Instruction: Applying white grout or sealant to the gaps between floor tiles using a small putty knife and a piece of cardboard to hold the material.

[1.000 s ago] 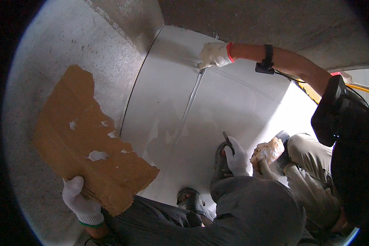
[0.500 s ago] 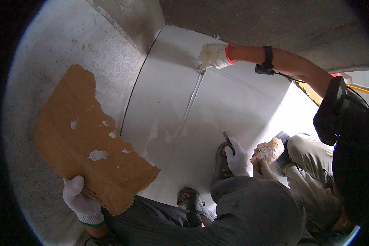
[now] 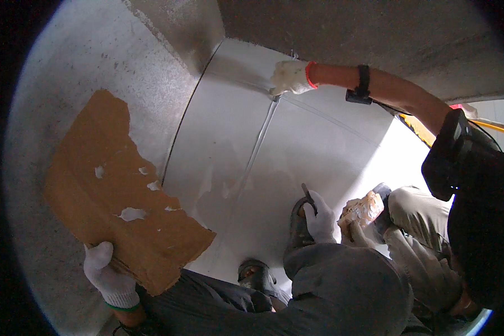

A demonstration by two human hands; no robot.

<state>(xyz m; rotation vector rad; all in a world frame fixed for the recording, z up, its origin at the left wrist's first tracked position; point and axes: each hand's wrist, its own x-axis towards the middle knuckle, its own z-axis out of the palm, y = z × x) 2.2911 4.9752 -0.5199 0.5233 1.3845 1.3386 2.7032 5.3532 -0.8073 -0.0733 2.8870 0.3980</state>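
The cardboard (image 3: 112, 168), torn along one edge and blotched with white paste, lies at the left, held by its lower corner. The left hand (image 3: 109, 274), in a white glove, is closed on it, thumb on top and the fingers hidden underneath. The right hand (image 3: 321, 221), gloved too, rests near a sandal (image 3: 299, 227), curled around a slim dark tool (image 3: 306, 191) whose tip pokes out past the fingers.

Little differs from half a second ago: both grips are the same, and the scene at right has slipped slightly left and down in the view. The co-worker's glove (image 3: 291, 77) keeps its place at the upper end of the seam (image 3: 260, 137). Their other hand (image 3: 357, 234) holds a paste-smeared scrap (image 3: 361, 211) beside the right hand.

The surface underfoot is of smooth white panels (image 3: 297, 148); a pale, glossy line runs along the seam, with patchy grey marks near its lower part. Speckled grey concrete (image 3: 67, 84) flanks it at left, a dark brownish wall (image 3: 347, 33) at top. Strong light falls from the right, near a yellow strip (image 3: 419, 129).
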